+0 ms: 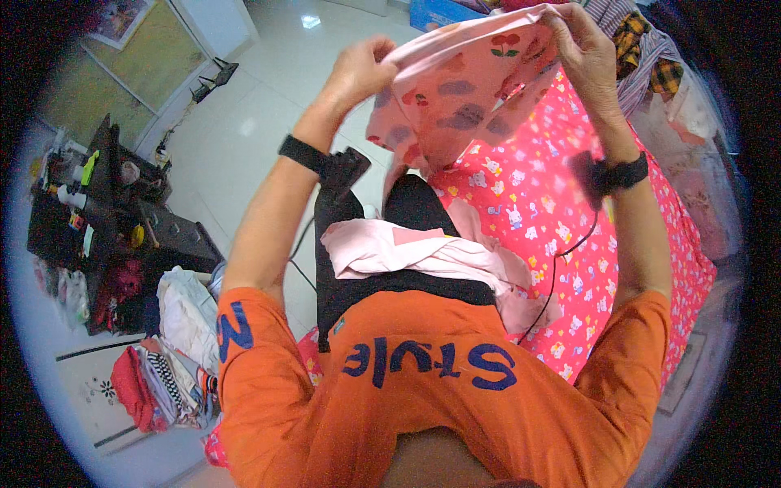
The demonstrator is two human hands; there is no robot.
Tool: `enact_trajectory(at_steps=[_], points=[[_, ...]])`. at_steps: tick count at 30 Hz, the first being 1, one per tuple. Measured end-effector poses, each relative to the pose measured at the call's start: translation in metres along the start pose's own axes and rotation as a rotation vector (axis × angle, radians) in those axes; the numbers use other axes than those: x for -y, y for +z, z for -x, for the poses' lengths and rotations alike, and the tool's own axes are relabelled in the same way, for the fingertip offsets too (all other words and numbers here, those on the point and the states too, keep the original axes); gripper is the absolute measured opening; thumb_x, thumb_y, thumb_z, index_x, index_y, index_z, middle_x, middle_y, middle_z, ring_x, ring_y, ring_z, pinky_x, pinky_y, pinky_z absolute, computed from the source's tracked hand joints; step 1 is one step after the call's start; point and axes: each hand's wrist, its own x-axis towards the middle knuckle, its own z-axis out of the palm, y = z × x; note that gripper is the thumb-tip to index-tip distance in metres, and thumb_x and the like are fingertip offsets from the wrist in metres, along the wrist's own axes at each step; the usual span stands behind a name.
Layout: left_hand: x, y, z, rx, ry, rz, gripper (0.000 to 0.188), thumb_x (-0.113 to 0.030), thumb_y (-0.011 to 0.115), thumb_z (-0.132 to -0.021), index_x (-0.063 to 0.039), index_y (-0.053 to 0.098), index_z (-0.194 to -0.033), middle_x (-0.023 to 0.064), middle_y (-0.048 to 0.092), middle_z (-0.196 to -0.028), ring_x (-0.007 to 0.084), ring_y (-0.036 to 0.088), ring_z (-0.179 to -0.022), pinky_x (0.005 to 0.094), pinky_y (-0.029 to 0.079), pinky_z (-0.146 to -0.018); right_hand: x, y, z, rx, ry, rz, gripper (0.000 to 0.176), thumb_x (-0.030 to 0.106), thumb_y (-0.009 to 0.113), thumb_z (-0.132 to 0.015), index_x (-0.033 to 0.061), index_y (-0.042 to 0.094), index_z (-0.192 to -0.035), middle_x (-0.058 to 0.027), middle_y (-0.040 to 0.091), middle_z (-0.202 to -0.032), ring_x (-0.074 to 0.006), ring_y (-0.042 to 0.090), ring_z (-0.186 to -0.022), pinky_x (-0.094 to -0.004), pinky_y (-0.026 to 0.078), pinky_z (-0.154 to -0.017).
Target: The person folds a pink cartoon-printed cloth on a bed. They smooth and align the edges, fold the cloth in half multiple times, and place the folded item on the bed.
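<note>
A thin pink garment with cherry prints hangs stretched between my two hands at the top of the view. My left hand grips one end of its pale upper edge. The other end is pinched in my right hand, with the cloth falling below in folds. On my lap, over black trousers, lies a crumpled light pink garment, part of it trailing over the bed's edge. A black strap with a small dark device sits on each forearm.
Beneath my legs and to the right spreads a bright pink bedsheet with rabbit prints. Folded clothes stand at lower left, near a cluttered black dresser. Striped and plaid clothes lie at upper right. A thin cable hangs beside each arm.
</note>
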Motion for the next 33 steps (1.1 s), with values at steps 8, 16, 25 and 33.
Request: enact_trajectory(at_steps=[8,16,25,33], points=[[-0.043,-0.042,0.015,0.262,0.197,0.294,0.027,-0.024,0.06,-0.09,0.0,0.067,-0.099,-0.001,0.06,-0.076,0.0094,0.054,-0.072,0.0261,0.046,-0.066,-0.023,-0.017,0.041,0.089,0.083,0.1,0.017,0.019,0.06,-0.093,0.0021,0.06,-0.094,-0.0091,0.064,-0.079,-0.0116,0.062,-0.075,-0.0277,0.049,-0.07],[-0.047,0.031,0.072,0.156,0.097,0.308,0.029,-0.027,0.057,-0.088,0.0,0.065,-0.091,0.0118,0.065,-0.074,0.0176,0.062,-0.07,0.0323,0.05,-0.066,0.005,-0.018,0.138,0.342,0.489,0.066,0.018,0.018,0.056,-0.094,0.0012,0.063,-0.095,-0.0074,0.065,-0.085,-0.0157,0.062,-0.082,-0.03,0.049,-0.078],[-0.074,0.08,0.11,0.07,0.025,0.398,0.021,-0.021,0.057,-0.092,-0.001,0.061,-0.086,0.0022,0.06,-0.071,0.007,0.053,-0.066,0.0249,0.044,-0.059,0.029,0.09,0.193,0.494,0.911,-0.6,0.033,0.026,0.048,-0.097,-0.0002,0.06,-0.113,-0.0114,0.065,-0.102,-0.0202,0.061,-0.099,-0.0332,0.048,-0.088],[-0.076,0.084,0.169,0.331,0.181,0.499,0.017,-0.018,0.059,-0.09,-0.001,0.058,-0.088,0.0105,0.054,-0.068,0.0149,0.054,-0.062,0.0313,0.043,-0.057,-0.014,0.114,0.229,0.737,0.637,-0.676,0.027,0.027,0.065,-0.084,0.0063,0.062,-0.102,-0.0073,0.065,-0.098,-0.0197,0.061,-0.09,-0.0337,0.05,-0.079]])
